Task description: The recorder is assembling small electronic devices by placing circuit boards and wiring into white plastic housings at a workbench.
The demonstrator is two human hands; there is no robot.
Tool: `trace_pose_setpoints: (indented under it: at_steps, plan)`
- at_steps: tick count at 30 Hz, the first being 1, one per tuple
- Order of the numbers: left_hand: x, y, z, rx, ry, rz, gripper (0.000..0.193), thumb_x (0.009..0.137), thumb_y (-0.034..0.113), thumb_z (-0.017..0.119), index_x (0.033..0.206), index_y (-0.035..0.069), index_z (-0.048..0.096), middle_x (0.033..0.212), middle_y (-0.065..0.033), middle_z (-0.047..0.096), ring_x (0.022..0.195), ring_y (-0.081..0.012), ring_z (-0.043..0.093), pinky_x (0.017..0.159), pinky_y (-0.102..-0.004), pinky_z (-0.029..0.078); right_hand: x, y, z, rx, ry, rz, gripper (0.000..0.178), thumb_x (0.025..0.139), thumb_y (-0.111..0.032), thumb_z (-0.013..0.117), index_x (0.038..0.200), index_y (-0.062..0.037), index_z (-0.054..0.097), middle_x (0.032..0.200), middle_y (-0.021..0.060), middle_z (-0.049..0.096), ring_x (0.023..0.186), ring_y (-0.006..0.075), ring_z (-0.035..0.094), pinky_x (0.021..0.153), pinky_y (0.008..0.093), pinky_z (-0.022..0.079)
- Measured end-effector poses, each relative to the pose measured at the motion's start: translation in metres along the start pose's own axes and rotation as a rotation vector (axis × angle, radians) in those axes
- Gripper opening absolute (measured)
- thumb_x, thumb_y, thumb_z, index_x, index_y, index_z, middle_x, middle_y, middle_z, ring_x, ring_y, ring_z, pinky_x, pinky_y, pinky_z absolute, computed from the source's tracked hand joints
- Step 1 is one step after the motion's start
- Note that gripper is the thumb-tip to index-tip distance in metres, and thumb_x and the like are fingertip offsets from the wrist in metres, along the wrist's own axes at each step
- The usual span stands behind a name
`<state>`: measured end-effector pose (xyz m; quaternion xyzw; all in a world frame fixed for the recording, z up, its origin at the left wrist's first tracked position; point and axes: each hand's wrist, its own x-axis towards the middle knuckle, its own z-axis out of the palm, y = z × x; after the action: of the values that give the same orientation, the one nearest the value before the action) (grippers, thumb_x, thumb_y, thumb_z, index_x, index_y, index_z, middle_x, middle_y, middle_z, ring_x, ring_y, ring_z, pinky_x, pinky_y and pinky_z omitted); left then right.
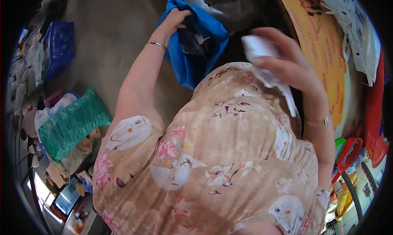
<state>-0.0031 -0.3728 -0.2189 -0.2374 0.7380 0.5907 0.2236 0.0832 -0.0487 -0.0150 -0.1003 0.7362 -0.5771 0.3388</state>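
The person's left hand (179,19) is clamped on the far-left rim of an open blue woven sack (179,57), while the blurred right hand (286,57), the nearer one, has its fingers closed around a crumpled white bundle (256,46). I see that bundle apart from the sack, beyond its right rim, its long axis slanting back toward the person's right side.
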Motion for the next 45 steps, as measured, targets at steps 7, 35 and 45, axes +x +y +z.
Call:
trace_pose_setpoints:
  at_steps: [7,35,45]
  plan:
    - [-0.037,0.020,0.052,0.178,-0.203,0.042,0.045,0.080,0.025,0.068,0.110,-0.006,0.056,0.106,-0.0144,0.060,0.091,-0.0265,0.061,0.076,-0.0376,0.053,0.053,0.050,0.045,0.192,-0.058,0.365,0.072,0.079,-0.030,0.070,0.139,-0.0074,0.038,0.115,0.0185,0.056,0.102,0.0256,0.058,0.090,0.0330,0.047]
    - [-0.214,0.035,-0.017,-0.539,0.380,0.207,0.015,0.084,0.010,0.064,0.089,-0.005,0.064,0.082,-0.0095,0.065,0.064,-0.0140,0.059,0.058,-0.0257,0.048,0.015,0.031,-0.014,0.000,0.469,-0.205,0.029,0.081,-0.003,0.063,0.109,0.0016,0.064,0.091,0.0039,0.066,0.079,0.0080,0.059,0.072,0.0205,0.047]
    - [-0.139,-0.003,0.016,0.481,0.773,0.432,0.023,0.075,0.016,0.068,0.084,-0.003,0.059,0.075,-0.0102,0.057,0.067,-0.0216,0.055,0.059,-0.0358,0.045,0.051,0.117,-0.017,-0.537,0.476,0.034,0.047,0.073,-0.009,0.059,0.118,0.0042,0.056,0.093,0.0230,0.066,0.086,0.0320,0.066,0.079,0.0356,0.051]
